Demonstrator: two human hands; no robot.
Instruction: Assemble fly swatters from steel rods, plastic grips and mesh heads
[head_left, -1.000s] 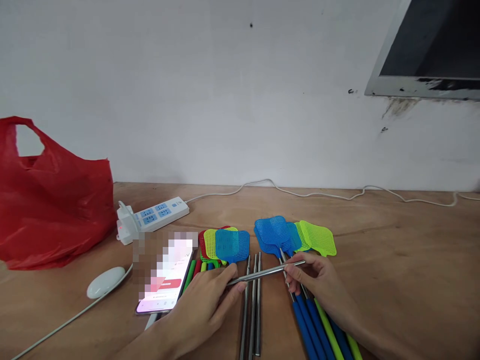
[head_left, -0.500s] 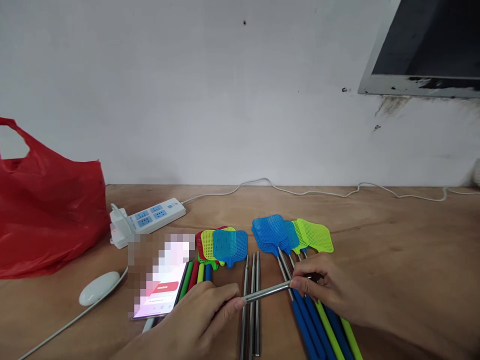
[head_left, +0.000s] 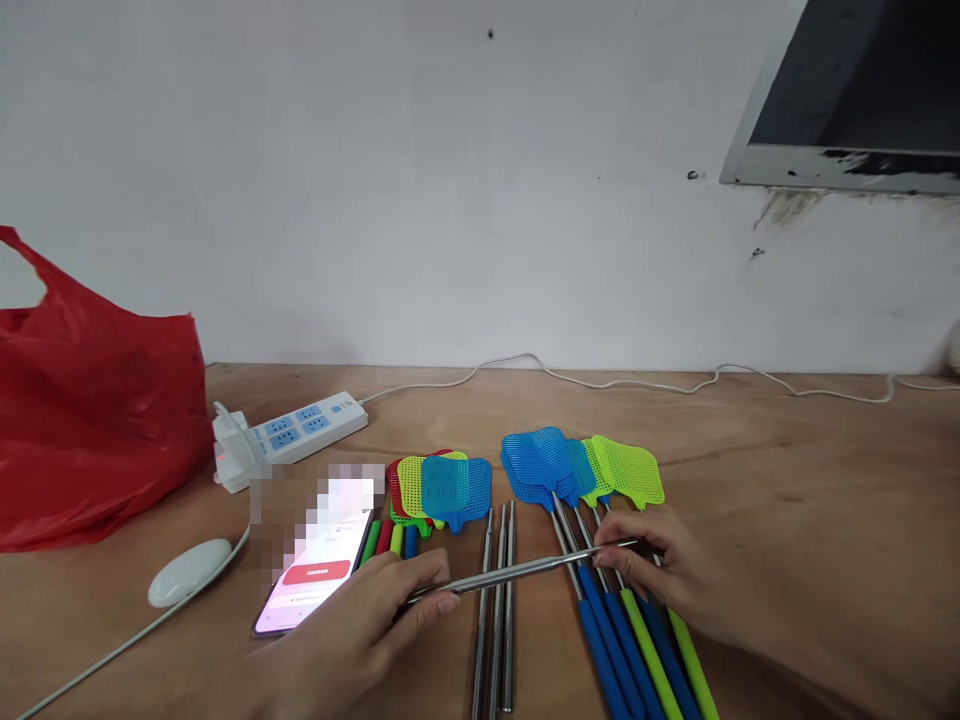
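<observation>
Between my two hands I hold a thin metal rod [head_left: 510, 574], which slants up to the right. My left hand [head_left: 375, 615] is closed on its thicker end, and my right hand [head_left: 651, 560] pinches its narrow end. Below the rod lie 3 loose metal rods [head_left: 496, 625] side by side. Under my right hand are several assembled fly swatters with blue heads [head_left: 544, 462], yellow-green heads [head_left: 634, 472] and foam handles [head_left: 600, 640]. Left of the loose rods sit separate swatter heads [head_left: 456, 490], stacked, and coloured foam handles [head_left: 397, 540], partly covered by my left hand.
A lit phone [head_left: 315, 575] lies left of my left hand. Behind it is a white power strip [head_left: 311, 425] with a cable along the wall. A white oval device [head_left: 190, 572] and a red plastic bag [head_left: 97, 400] are at the left.
My hands have moved apart along the rod, the left one leftward. More of the rod shows, including its narrow section. The view has shifted slightly.
</observation>
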